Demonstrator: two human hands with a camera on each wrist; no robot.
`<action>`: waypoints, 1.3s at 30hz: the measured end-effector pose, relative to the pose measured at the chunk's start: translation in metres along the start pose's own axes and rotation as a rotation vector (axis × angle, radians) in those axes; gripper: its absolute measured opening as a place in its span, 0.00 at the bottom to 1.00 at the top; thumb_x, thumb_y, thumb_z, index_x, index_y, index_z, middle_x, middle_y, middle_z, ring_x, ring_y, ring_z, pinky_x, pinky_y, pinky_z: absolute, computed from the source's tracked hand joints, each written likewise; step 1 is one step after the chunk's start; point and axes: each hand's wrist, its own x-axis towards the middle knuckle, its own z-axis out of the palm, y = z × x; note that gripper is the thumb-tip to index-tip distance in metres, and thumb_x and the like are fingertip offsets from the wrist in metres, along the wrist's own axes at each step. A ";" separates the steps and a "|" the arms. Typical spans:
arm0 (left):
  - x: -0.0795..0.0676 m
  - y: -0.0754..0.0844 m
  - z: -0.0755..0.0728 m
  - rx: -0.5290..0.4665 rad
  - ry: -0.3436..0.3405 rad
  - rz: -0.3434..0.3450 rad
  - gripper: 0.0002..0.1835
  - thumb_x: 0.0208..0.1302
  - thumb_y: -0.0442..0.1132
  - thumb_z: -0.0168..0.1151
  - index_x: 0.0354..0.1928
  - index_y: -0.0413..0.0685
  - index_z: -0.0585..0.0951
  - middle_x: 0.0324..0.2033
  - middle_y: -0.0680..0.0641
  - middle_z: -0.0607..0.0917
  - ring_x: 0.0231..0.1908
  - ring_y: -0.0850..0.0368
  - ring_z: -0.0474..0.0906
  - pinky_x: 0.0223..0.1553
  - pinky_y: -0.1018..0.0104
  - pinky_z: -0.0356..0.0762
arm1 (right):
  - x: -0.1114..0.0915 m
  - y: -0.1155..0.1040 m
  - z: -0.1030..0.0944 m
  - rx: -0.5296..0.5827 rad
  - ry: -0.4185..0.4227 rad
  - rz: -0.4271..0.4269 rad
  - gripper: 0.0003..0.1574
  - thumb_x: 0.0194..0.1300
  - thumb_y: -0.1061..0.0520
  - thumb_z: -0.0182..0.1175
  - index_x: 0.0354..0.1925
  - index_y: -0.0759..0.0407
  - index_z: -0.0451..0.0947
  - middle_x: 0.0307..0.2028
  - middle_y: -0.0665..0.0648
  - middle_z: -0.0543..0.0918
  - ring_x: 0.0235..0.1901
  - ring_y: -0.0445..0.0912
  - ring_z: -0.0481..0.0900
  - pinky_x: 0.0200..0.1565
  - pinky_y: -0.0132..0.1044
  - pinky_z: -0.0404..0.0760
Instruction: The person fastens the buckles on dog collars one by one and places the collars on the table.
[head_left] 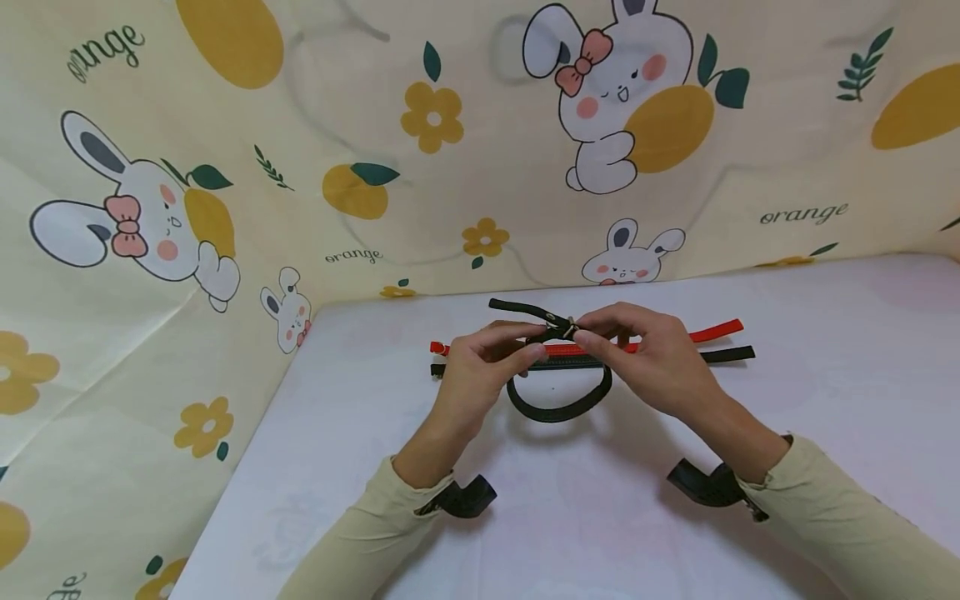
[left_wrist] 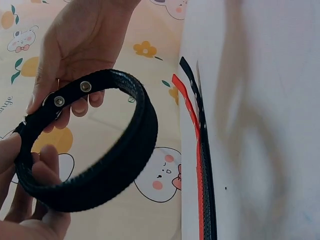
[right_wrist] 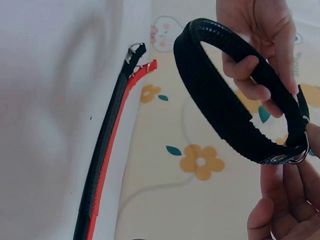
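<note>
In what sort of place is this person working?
Probably a makeshift indoor workspace: a white tabletop, a rabbit-patterned backdrop behind it, and a red strap and a black strap lying side by side.

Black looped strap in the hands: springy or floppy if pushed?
The looped strap is probably springy rather than limp: its unsupported part keeps a rounded curve. Its free end juts out with little droop, hinting at stiffness. Metal eyelets likely weight that side.

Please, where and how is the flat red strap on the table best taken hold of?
Probably the flat red strap is best pinched by its free right tail, from above on the person's right: this tail shows beyond the right hand and angles away from the long black strap.
</note>
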 end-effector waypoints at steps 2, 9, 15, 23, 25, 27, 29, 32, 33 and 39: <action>0.000 0.000 0.000 -0.015 -0.001 0.010 0.15 0.63 0.33 0.68 0.51 0.41 0.86 0.47 0.47 0.85 0.40 0.59 0.79 0.39 0.72 0.78 | 0.000 0.000 0.000 0.007 -0.001 -0.005 0.16 0.66 0.43 0.65 0.49 0.46 0.84 0.41 0.48 0.87 0.38 0.43 0.76 0.32 0.32 0.74; 0.000 0.000 0.000 -0.015 0.005 -0.010 0.16 0.64 0.33 0.67 0.53 0.41 0.85 0.51 0.47 0.83 0.44 0.59 0.78 0.41 0.72 0.78 | 0.000 0.000 0.001 0.023 -0.002 -0.013 0.15 0.66 0.44 0.65 0.48 0.46 0.84 0.40 0.47 0.86 0.38 0.42 0.77 0.33 0.32 0.75; -0.001 0.000 0.001 -0.015 -0.001 -0.004 0.16 0.63 0.31 0.67 0.53 0.38 0.84 0.49 0.47 0.82 0.43 0.59 0.77 0.39 0.72 0.77 | -0.001 0.000 0.003 0.019 -0.007 -0.011 0.15 0.66 0.43 0.65 0.48 0.45 0.84 0.40 0.46 0.86 0.38 0.42 0.76 0.33 0.33 0.73; 0.001 -0.004 0.003 -0.106 0.003 0.000 0.17 0.65 0.27 0.63 0.55 0.34 0.82 0.47 0.51 0.82 0.43 0.60 0.76 0.38 0.73 0.75 | 0.000 0.002 0.005 0.021 0.025 -0.052 0.12 0.66 0.45 0.66 0.46 0.43 0.85 0.38 0.44 0.85 0.36 0.40 0.76 0.32 0.32 0.74; 0.002 -0.004 0.003 -0.141 0.002 -0.013 0.17 0.66 0.27 0.61 0.56 0.33 0.81 0.46 0.53 0.83 0.46 0.61 0.76 0.40 0.72 0.73 | 0.000 0.002 0.005 0.010 0.035 -0.073 0.11 0.65 0.46 0.67 0.46 0.43 0.86 0.38 0.44 0.85 0.35 0.39 0.75 0.33 0.32 0.74; 0.002 -0.004 0.003 -0.178 0.004 -0.031 0.16 0.67 0.27 0.61 0.56 0.32 0.81 0.45 0.55 0.83 0.48 0.61 0.75 0.41 0.71 0.72 | 0.000 0.002 0.005 0.001 0.046 -0.103 0.11 0.65 0.48 0.68 0.46 0.43 0.86 0.37 0.44 0.84 0.35 0.39 0.75 0.32 0.31 0.73; 0.002 -0.003 0.004 -0.234 0.014 -0.050 0.15 0.67 0.28 0.60 0.54 0.31 0.82 0.43 0.55 0.83 0.48 0.60 0.74 0.42 0.71 0.72 | 0.000 0.003 0.005 -0.002 0.055 -0.136 0.12 0.63 0.50 0.69 0.46 0.44 0.87 0.36 0.44 0.84 0.34 0.39 0.74 0.32 0.31 0.73; 0.002 -0.002 0.003 -0.323 0.033 -0.095 0.11 0.70 0.34 0.59 0.46 0.37 0.87 0.40 0.56 0.83 0.47 0.59 0.73 0.43 0.69 0.70 | 0.000 0.003 0.004 -0.002 0.057 -0.160 0.13 0.62 0.51 0.71 0.46 0.43 0.88 0.36 0.43 0.83 0.33 0.38 0.74 0.31 0.31 0.72; 0.002 -0.001 0.003 -0.351 0.040 -0.108 0.12 0.71 0.37 0.59 0.42 0.40 0.89 0.39 0.55 0.84 0.45 0.58 0.73 0.43 0.68 0.69 | 0.000 0.002 0.004 0.001 0.054 -0.161 0.13 0.61 0.51 0.71 0.46 0.43 0.88 0.36 0.42 0.83 0.34 0.38 0.74 0.32 0.30 0.72; 0.003 0.001 0.003 -0.426 0.075 -0.144 0.17 0.73 0.46 0.55 0.31 0.53 0.90 0.32 0.54 0.87 0.37 0.56 0.71 0.42 0.65 0.66 | -0.001 0.000 0.003 -0.002 0.043 -0.156 0.12 0.62 0.50 0.71 0.45 0.40 0.87 0.38 0.40 0.83 0.38 0.35 0.75 0.38 0.30 0.73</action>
